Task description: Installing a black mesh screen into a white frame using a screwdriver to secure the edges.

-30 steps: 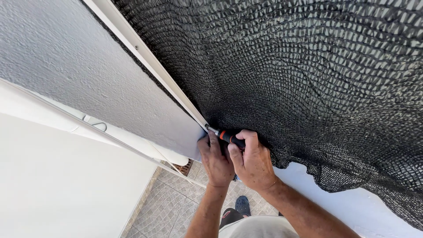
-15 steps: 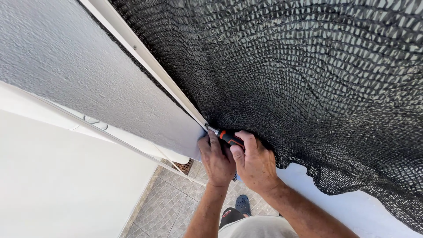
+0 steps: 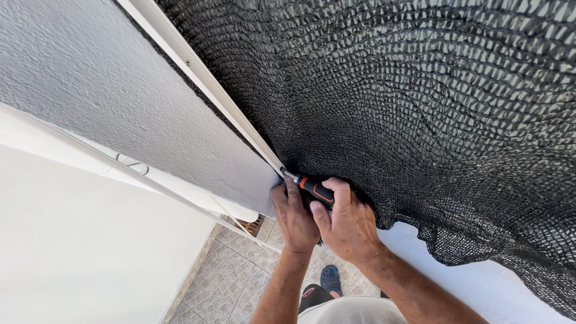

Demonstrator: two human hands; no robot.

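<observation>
Right hand [image 3: 348, 225] grips screwdriver [image 3: 313, 188]; shaft runs up-left, tip at white rail [image 3: 204, 78] end beside net [image 3: 420, 120]. Left hand [image 3: 295, 216], nearer tip, presses wall edge [image 3: 264, 192], holding nothing visible.

Both bare forearms reach up and away from the body, close together, the wrists almost side by side. The left hand [image 3: 295, 217] is raised with its back toward the viewer, fingers curled and bunched, the thumb pointing upward. The right hand [image 3: 347, 225] sits just beside it and touches it, knuckles up, fingers wrapped tight in a closed grip with the index finger bent over the top. The right forearm comes in at a slant from the lower right; the left rises nearly straight
</observation>
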